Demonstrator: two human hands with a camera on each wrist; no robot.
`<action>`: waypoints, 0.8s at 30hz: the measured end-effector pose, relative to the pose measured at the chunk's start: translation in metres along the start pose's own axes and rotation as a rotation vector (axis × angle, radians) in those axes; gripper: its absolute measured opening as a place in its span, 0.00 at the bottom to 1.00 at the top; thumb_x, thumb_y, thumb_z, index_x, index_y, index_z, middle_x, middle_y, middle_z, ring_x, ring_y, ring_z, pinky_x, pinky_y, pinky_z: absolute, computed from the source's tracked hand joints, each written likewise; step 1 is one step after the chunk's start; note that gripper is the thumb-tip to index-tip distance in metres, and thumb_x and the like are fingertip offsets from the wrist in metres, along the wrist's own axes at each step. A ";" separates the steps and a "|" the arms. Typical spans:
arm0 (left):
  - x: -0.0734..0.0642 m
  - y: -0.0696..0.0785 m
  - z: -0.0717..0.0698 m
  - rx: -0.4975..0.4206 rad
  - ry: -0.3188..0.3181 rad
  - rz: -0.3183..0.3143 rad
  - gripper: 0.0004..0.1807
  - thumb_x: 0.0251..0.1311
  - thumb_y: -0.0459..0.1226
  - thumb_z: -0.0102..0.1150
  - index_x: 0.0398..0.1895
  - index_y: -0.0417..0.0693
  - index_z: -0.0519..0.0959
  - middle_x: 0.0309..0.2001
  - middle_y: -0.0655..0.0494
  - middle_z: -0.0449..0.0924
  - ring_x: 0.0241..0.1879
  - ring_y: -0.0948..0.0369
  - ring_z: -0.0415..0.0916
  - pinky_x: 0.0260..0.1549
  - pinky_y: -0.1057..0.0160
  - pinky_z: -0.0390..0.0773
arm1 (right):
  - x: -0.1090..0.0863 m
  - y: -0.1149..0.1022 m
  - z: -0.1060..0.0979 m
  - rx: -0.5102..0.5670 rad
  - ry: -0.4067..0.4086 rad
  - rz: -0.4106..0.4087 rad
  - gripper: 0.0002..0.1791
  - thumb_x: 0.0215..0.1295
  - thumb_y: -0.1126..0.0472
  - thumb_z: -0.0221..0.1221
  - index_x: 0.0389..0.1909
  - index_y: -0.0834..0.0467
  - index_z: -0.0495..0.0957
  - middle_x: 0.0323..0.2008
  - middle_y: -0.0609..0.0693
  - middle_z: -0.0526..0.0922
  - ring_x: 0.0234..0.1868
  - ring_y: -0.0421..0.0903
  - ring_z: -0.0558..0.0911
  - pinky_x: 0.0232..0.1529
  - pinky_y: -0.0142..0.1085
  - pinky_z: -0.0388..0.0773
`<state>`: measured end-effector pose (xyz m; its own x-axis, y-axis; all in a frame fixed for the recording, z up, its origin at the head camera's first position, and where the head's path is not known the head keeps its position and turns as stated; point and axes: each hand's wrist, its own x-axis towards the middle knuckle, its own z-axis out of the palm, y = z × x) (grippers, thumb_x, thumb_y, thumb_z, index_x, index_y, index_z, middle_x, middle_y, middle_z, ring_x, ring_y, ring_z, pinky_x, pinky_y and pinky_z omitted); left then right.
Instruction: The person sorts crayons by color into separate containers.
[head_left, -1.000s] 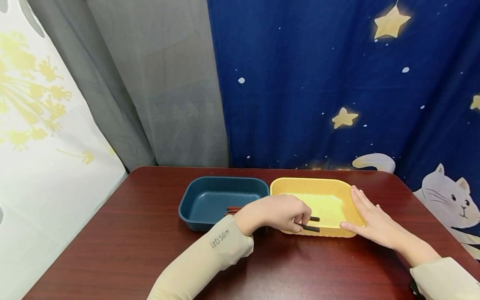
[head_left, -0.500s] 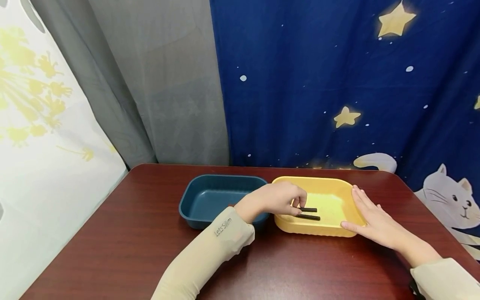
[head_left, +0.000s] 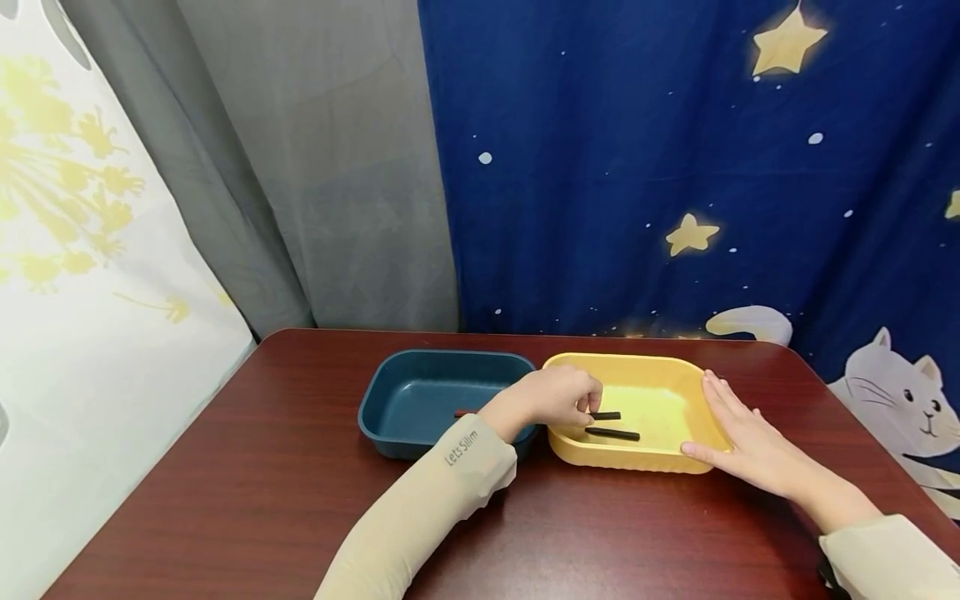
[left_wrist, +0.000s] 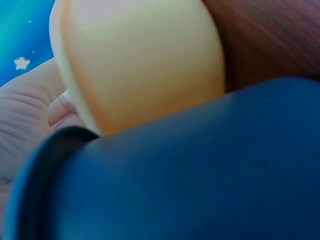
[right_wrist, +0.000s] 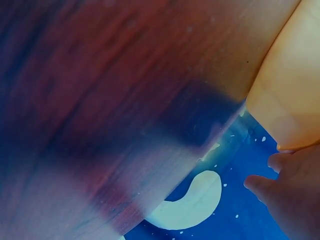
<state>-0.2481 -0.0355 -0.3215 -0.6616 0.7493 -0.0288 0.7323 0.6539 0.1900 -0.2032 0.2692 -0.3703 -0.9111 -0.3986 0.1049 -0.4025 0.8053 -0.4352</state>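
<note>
My left hand [head_left: 558, 396] reaches across the corner of the blue container into the left part of the yellow container [head_left: 637, 460]. It pinches a chopstick whose black end [head_left: 607, 416] shows right of the fingertips; a red tip [head_left: 463, 413] shows left of the wrist, over the blue container [head_left: 405, 446]. A second black stick end [head_left: 613, 434] lies just below the fingers, apart from the fingertips, its left part hidden by the hand. My right hand [head_left: 757, 454], fingers straight, rests against the yellow container's right side. In the left wrist view, the container walls hide my left fingertips.
Both containers stand side by side on a dark red wooden table [head_left: 225, 483]. A blue starry curtain [head_left: 600, 167] and a grey curtain [head_left: 360, 167] hang behind it. White patterned cloth [head_left: 112, 375] borders the left side.
My left hand has moved back and slightly left into the yellow container. The two sticks, close together at the front rim before, now sit farther back inside. My right hand keeps its place.
</note>
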 end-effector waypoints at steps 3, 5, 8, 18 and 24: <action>0.000 0.001 0.003 -0.001 0.001 -0.035 0.03 0.61 0.40 0.66 0.33 0.54 0.81 0.30 0.65 0.78 0.32 0.67 0.73 0.31 0.72 0.71 | 0.001 0.000 0.000 -0.004 0.000 0.001 0.58 0.64 0.42 0.62 0.79 0.63 0.37 0.80 0.62 0.35 0.78 0.69 0.44 0.62 0.79 0.44; 0.001 0.001 0.005 -0.002 0.002 -0.053 0.03 0.61 0.41 0.66 0.32 0.55 0.81 0.29 0.65 0.77 0.31 0.67 0.73 0.30 0.72 0.71 | 0.001 0.000 0.000 -0.002 0.000 0.003 0.58 0.64 0.42 0.62 0.79 0.63 0.37 0.80 0.62 0.35 0.78 0.69 0.43 0.62 0.79 0.44; 0.002 0.002 0.006 0.004 0.004 -0.070 0.02 0.60 0.40 0.65 0.32 0.55 0.81 0.28 0.66 0.77 0.31 0.67 0.73 0.29 0.71 0.71 | 0.001 0.001 0.001 0.007 -0.001 0.002 0.58 0.64 0.42 0.62 0.79 0.63 0.36 0.80 0.62 0.35 0.78 0.68 0.43 0.63 0.79 0.43; -0.002 -0.001 0.005 -0.012 0.014 -0.036 0.04 0.64 0.41 0.62 0.32 0.53 0.82 0.29 0.65 0.78 0.32 0.67 0.73 0.31 0.74 0.71 | 0.000 -0.002 0.001 0.020 0.008 -0.004 0.57 0.64 0.42 0.62 0.79 0.63 0.38 0.80 0.60 0.36 0.78 0.68 0.44 0.62 0.78 0.45; -0.014 0.002 0.002 0.006 0.028 -0.011 0.05 0.67 0.42 0.59 0.33 0.55 0.82 0.32 0.66 0.80 0.31 0.68 0.73 0.29 0.74 0.72 | -0.001 -0.002 0.000 0.010 0.011 0.004 0.58 0.64 0.41 0.62 0.79 0.64 0.38 0.80 0.62 0.37 0.78 0.68 0.45 0.62 0.78 0.46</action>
<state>-0.2374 -0.0443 -0.3225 -0.6737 0.7390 -0.0038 0.7258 0.6627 0.1843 -0.2019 0.2683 -0.3694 -0.9138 -0.3903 0.1125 -0.3976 0.8026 -0.4447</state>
